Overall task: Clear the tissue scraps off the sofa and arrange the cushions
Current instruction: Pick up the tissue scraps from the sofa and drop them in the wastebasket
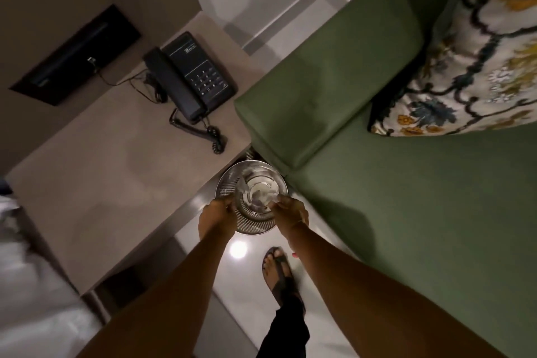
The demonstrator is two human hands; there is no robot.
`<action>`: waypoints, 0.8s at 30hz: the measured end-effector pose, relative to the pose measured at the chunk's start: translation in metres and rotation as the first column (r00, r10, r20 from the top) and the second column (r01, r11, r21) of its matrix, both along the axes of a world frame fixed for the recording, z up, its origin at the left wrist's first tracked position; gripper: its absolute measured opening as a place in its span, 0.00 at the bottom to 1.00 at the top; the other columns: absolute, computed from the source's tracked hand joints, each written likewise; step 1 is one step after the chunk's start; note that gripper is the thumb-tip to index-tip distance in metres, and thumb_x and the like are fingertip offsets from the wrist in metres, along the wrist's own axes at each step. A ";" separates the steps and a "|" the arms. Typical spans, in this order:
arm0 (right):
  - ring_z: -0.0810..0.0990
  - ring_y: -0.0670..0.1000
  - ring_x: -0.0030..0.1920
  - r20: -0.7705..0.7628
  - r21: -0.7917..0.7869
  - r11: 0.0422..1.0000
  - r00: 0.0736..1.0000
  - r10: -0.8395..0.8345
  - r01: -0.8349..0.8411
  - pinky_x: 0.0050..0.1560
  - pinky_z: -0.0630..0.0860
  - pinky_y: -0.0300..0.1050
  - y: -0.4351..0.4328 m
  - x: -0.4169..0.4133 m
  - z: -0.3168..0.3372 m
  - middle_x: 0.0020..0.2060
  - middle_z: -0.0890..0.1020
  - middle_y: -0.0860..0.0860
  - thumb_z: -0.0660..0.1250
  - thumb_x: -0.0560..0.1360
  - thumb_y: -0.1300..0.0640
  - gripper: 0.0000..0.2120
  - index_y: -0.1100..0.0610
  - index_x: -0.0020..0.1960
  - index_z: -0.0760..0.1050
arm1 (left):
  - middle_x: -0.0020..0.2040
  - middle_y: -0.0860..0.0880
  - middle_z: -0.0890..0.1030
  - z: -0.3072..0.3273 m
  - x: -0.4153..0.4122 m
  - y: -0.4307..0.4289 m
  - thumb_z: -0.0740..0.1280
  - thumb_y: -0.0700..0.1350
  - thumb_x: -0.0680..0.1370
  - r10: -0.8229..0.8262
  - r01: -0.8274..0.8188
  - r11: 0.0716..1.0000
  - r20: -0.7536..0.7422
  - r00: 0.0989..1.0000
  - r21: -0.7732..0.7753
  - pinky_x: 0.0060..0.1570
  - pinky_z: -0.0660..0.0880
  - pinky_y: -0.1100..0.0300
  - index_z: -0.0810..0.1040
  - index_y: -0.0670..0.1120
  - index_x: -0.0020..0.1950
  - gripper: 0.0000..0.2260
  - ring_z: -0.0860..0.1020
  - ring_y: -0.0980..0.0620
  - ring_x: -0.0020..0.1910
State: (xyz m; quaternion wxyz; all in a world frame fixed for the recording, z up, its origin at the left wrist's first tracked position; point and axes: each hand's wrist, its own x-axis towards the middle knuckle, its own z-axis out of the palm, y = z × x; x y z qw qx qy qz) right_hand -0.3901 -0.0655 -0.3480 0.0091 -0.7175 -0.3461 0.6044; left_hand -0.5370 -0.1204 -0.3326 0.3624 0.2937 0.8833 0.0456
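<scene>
At far left, a white bed edge (pixel 17 285) shows, blurred. Beside it stands a beige counter (pixel 101 183) carrying a black corded telephone (pixel 189 78), handset seated on the cradle, coiled cord trailing toward the counter's right edge. A dark rectangular recess (pixel 75 55) is set in the wall above the counter.

Between the counter and the sofa, on the white floor (pixel 247 299), stands a round perforated metal bin (pixel 252 197). White tissue scraps (pixel 258 196) lie at its bottom, crumpled; their number cannot be told.

Left hand (pixel 216 219) is clenched on the near-left rim of the bin. Right hand (pixel 292 212) is at the near-right rim with fingers curled over the opening, a pale bit at the fingertips; whether it is gripping a scrap or the rim cannot be told.

Below the bin, one foot in a dark sandal (pixel 277 267) rests on the floor.

To the right, the green sofa (pixel 421 212) shows its armrest and seat; the visible seat surface is smooth. A floral-patterned cushion (pixel 470 67), white with blue and yellow motifs, leans against the backrest at upper right.
</scene>
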 end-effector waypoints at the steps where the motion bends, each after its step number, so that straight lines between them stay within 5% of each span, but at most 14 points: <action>1: 0.79 0.55 0.55 -0.048 -0.012 1.000 0.999 -0.021 0.021 0.47 0.74 0.32 0.000 0.009 0.014 0.57 0.82 0.57 0.68 0.75 0.56 0.13 0.57 0.59 0.79 | 0.55 0.39 0.83 0.014 0.006 0.001 0.60 0.48 0.79 -0.053 0.053 0.999 -0.010 0.999 0.000 0.52 0.77 0.48 0.82 0.50 0.57 0.13 0.80 0.37 0.52; 3: 0.78 0.54 0.52 -0.096 0.015 1.000 0.995 -0.003 0.004 0.43 0.73 0.25 0.002 0.032 0.042 0.55 0.82 0.59 0.67 0.76 0.61 0.12 0.59 0.59 0.80 | 0.54 0.39 0.83 0.044 0.022 0.004 0.60 0.48 0.79 -0.154 0.154 0.988 -0.038 0.987 -0.004 0.50 0.77 0.49 0.82 0.49 0.57 0.13 0.80 0.38 0.51; 5: 0.81 0.56 0.55 -0.062 0.065 0.998 0.998 0.003 0.001 0.54 0.74 0.35 0.003 0.061 0.072 0.54 0.84 0.58 0.70 0.74 0.59 0.14 0.59 0.59 0.80 | 0.54 0.40 0.83 0.074 0.043 0.010 0.59 0.47 0.79 -0.262 0.262 0.965 -0.075 0.962 -0.013 0.50 0.76 0.49 0.81 0.52 0.58 0.13 0.80 0.38 0.51; 10: 0.79 0.55 0.61 -0.061 0.100 0.995 0.998 0.023 -0.017 0.59 0.73 0.40 0.011 0.170 0.126 0.61 0.81 0.54 0.68 0.75 0.56 0.17 0.54 0.64 0.77 | 0.55 0.42 0.84 0.139 0.127 0.039 0.62 0.41 0.77 -0.429 0.429 0.903 -0.072 0.900 -0.015 0.52 0.77 0.49 0.81 0.55 0.56 0.14 0.80 0.39 0.53; 14: 0.78 0.62 0.62 -0.011 0.129 0.988 0.996 -0.087 0.088 0.66 0.73 0.54 0.015 0.287 0.145 0.60 0.81 0.59 0.68 0.74 0.61 0.16 0.58 0.61 0.78 | 0.54 0.41 0.83 0.166 0.232 0.058 0.61 0.44 0.78 -0.551 0.556 0.830 -0.092 0.829 0.033 0.52 0.76 0.50 0.81 0.53 0.56 0.12 0.80 0.38 0.53; 20: 0.78 0.54 0.62 0.135 0.232 0.972 0.989 -0.062 0.029 0.62 0.72 0.42 -0.003 0.464 0.152 0.61 0.81 0.51 0.68 0.74 0.50 0.19 0.48 0.65 0.76 | 0.54 0.38 0.84 0.151 0.397 0.078 0.64 0.45 0.77 -0.657 0.661 0.742 -0.074 0.750 0.114 0.53 0.77 0.48 0.82 0.52 0.56 0.11 0.81 0.36 0.52; 24: 0.79 0.56 0.61 0.281 0.285 0.957 0.951 -0.131 0.048 0.60 0.75 0.45 -0.013 0.575 0.133 0.60 0.83 0.52 0.67 0.74 0.51 0.18 0.46 0.63 0.77 | 0.58 0.43 0.83 0.123 0.508 0.093 0.64 0.47 0.77 -0.780 0.771 0.616 -0.018 0.626 0.161 0.56 0.78 0.48 0.79 0.56 0.61 0.14 0.80 0.40 0.57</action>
